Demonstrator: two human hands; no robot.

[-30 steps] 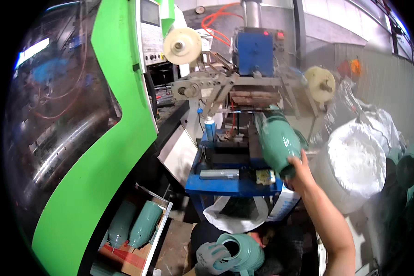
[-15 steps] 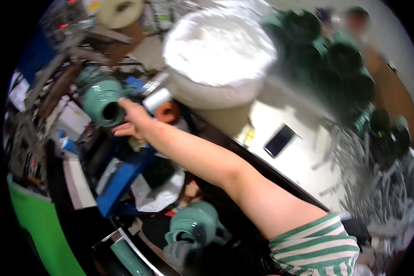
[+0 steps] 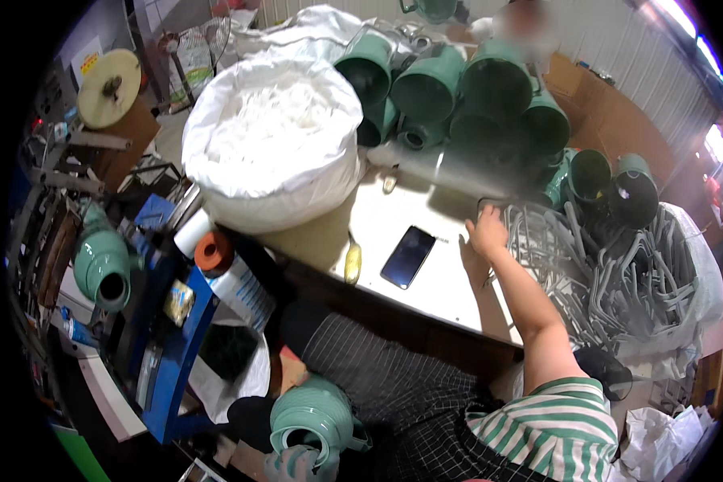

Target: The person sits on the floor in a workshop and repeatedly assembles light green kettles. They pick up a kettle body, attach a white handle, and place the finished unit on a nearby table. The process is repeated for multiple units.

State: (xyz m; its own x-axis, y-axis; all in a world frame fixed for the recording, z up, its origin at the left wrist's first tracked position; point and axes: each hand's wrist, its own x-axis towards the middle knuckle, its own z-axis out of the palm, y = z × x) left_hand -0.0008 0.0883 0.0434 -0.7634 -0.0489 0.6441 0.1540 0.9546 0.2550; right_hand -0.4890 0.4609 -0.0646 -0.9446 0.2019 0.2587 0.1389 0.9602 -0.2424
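At the bottom, my left hand (image 3: 296, 464), in a greyish glove, is closed at the rim of a green plastic jug shell (image 3: 313, 408) with a round open mouth and a side handle. The shell lies tilted by my lap. My right hand (image 3: 488, 231) is bare and stretched over the white table, thumb apart from the fingers. Its fingertips are at the edge of a pile of grey bent handles (image 3: 538, 241); whether they touch one I cannot tell. A similar green jug shell (image 3: 103, 269) sits at the machine on the left, mouth toward me.
A large white sack (image 3: 273, 189) of white pieces stands on the table (image 3: 458, 297). Nearby lie a phone (image 3: 408, 257) and a yellow-handled tool (image 3: 353, 262). Stacked green shells (image 3: 490, 88) line the back. At right stands a bag of grey handles (image 3: 643, 281); an orange roll (image 3: 214, 252) is left.
My right hand has left the green shell at the machine and swung right to the grey handles. The view has turned right. My left hand still holds its shell.
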